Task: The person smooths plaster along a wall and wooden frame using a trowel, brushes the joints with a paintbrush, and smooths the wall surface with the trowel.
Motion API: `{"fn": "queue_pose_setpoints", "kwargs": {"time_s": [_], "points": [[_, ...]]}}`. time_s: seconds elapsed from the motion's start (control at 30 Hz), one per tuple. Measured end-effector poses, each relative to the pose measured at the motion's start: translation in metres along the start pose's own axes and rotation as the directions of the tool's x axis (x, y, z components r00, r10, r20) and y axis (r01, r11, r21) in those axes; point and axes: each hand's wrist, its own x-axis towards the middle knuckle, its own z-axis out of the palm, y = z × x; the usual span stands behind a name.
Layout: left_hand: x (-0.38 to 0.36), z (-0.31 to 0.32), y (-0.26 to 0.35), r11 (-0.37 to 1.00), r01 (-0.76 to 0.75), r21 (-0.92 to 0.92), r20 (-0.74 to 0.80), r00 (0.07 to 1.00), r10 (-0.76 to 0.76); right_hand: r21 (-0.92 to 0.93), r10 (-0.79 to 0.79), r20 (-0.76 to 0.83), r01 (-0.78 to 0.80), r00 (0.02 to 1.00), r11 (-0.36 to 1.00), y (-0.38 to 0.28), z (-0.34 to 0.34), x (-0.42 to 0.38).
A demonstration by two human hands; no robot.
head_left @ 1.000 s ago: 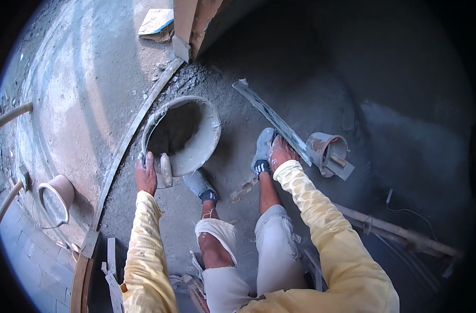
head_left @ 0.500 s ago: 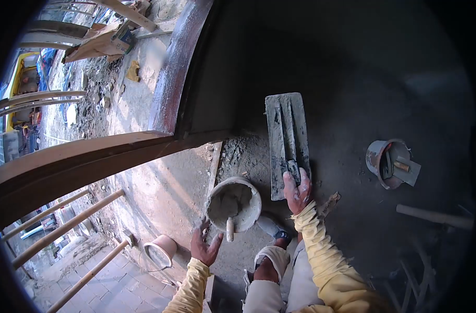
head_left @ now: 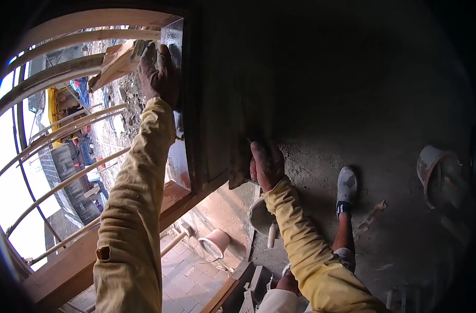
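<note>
My left hand (head_left: 158, 75) reaches up to the shiny edge of the window frame (head_left: 178, 161). Its thumb lies on the frame and its fingers bend past the outer edge. Against the dark wall, my right hand (head_left: 267, 166) is closed on the handle of a plastering float (head_left: 240, 175). Most of the float's blade is lost in shadow. Below that hand stands a mortar bucket (head_left: 260, 215), partly covered by my right sleeve. A wooden-handled tool (head_left: 272, 236) sticks out of it.
A second bucket (head_left: 431, 172) holding tools is at the right, in shadow. A pinkish bucket (head_left: 215, 243) lies beyond the opening, near paving. Wooden poles (head_left: 71, 193) cross outside the window. My shoe (head_left: 347, 183) rests by a scrap of debris (head_left: 372, 215).
My left hand has risen from beside the mortar bucket to the window frame. My right hand has moved the float leftward toward the frame, into shadow. The view has shifted.
</note>
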Motion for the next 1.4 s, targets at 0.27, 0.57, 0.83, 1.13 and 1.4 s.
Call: {"fn": "queue_pose_setpoints", "kwargs": {"time_s": [0.27,0.57,0.83,1.13,1.4], "points": [[-0.005,0.007,0.004,0.991,0.011,-0.132,0.068,0.998,-0.002,0.006,0.067,0.059,-0.067,0.996,0.998,0.015,0.014,0.019],[-0.002,0.006,0.003,0.984,-0.019,-0.177,0.064,0.998,0.031,-0.153,0.054,0.006,-0.053,0.999,0.987,0.027,0.018,0.024],[-0.005,0.007,0.010,0.972,-0.056,-0.229,0.078,0.994,0.076,-0.216,-0.074,0.015,0.076,0.997,0.973,0.044,0.019,0.027],[-0.005,0.002,0.017,0.967,-0.008,-0.254,0.129,0.991,0.042,-0.166,-0.041,0.006,0.041,0.999,0.985,0.045,0.023,0.030],[-0.002,0.002,0.012,0.995,-0.030,-0.091,0.136,0.990,0.042,-0.306,-0.193,-0.214,0.122,0.958,0.944,0.076,-0.006,0.030]]}}
